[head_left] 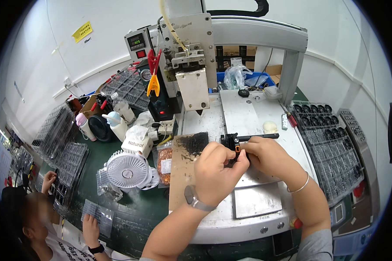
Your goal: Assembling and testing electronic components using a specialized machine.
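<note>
Both my hands meet at a black clamp-like fixture (229,140) with a long dark bar, on the machine's pale work plate (241,115). A small black part with an orange rim (238,148) sits at the fixture, between my fingertips. My left hand (215,172) has its thumb and index finger curled in toward the part from the left; whatever they pinch is too small to make out. From the right, my right hand (265,156) is closed with its fingertips against the part. Its other fingers are partly hidden behind the knuckles.
A machine head with a pointed nozzle (199,112) hangs beyond my hands. Stained cardboard (183,167), a bag of copper-coloured pieces (164,165) and a white fan (127,170) lie left. Trays of black parts (320,126) stand right. A co-worker's hand (90,228) is at lower left.
</note>
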Tool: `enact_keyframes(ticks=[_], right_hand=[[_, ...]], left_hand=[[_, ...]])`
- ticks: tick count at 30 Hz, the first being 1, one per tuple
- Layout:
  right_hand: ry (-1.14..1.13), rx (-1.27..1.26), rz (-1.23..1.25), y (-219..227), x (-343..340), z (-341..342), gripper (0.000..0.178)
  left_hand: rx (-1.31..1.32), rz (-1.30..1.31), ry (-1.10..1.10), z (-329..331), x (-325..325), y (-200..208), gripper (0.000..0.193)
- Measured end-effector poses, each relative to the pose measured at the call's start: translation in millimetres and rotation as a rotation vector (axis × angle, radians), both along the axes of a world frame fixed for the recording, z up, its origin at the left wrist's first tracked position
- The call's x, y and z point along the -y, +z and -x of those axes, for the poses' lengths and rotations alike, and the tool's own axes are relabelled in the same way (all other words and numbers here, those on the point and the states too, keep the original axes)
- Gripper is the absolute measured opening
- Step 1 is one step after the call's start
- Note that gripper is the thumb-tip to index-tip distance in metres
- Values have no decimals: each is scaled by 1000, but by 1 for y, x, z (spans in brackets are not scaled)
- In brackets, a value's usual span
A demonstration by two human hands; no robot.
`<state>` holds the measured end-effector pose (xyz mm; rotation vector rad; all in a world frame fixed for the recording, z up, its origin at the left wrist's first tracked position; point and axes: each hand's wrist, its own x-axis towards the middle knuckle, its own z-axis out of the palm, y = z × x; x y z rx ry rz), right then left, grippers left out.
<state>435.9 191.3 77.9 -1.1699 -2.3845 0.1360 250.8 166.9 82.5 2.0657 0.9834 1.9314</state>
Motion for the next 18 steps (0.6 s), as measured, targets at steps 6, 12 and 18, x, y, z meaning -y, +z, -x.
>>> enact_keyframes(ticks=[6,12,18], right_hand=[[-277,-395,91,15,-12,6,26],[-311,-216,52,38,-18,41,26],[-453,210,160,41,-26,74,21]], left_hand=[[3,2,19,7,10,9,25],[-35,151,186,74,67,39,24],[-441,381,915,186,131,-38,19]])
